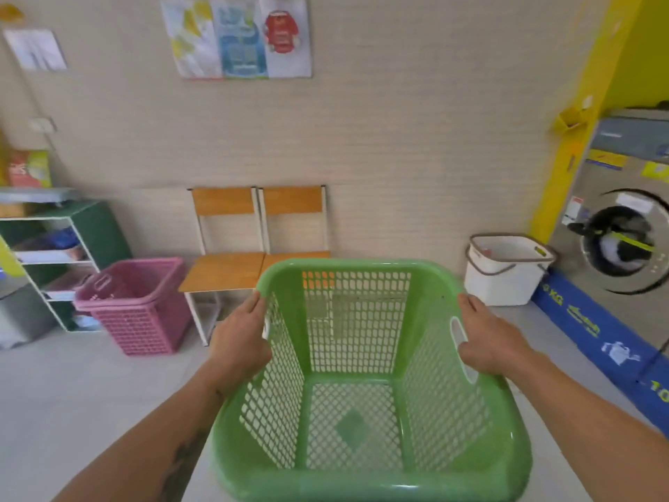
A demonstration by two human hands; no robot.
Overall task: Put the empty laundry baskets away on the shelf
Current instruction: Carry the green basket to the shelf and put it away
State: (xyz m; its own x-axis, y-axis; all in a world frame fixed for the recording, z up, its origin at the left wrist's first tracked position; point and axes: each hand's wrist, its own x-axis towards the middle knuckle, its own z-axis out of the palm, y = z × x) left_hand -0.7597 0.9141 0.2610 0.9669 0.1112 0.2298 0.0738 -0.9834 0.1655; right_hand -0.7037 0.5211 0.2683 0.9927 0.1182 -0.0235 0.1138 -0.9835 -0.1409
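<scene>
Grip: left hand (240, 338), right hand (488, 342) both grasping green basket (362, 267) side rims | blue band (586, 327) lettering: "KG" | posters (237, 38) unreadable

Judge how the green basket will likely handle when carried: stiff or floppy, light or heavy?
Probably light: the green basket is empty, with open lattice walls. Likely fairly stiff: it holds its boxy shape though the left hand and right hand grip only its side rims. Its glossy rim may be slightly slippery.
</scene>
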